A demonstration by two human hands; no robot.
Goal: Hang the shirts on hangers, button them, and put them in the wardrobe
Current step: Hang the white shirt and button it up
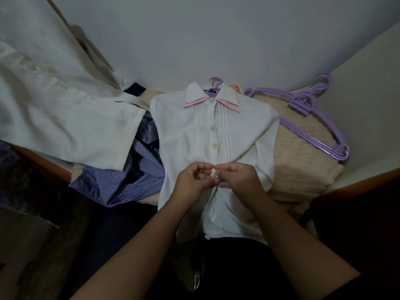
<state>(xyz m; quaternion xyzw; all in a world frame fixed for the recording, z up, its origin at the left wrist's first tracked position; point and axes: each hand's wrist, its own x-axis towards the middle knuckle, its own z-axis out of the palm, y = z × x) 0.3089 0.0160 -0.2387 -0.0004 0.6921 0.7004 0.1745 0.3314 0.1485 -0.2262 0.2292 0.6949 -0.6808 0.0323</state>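
A white shirt [184, 135] with a pink-edged collar lies flat on the bed, front up, on a purple hanger whose hook [215, 83] sticks out above the collar. Its top three buttons are fastened. My left hand [194, 177] and my right hand [236, 176] meet at the shirt's placket, below the third button. Each pinches one edge of the placket. The button between my fingertips is hidden.
A blue striped shirt [129, 176] lies crumpled to the left, partly under a pale white garment [65, 118] that hangs down from the upper left. Spare purple hangers [311, 118] lie on the beige blanket [303, 165] at the right. Brown wooden edges flank both sides.
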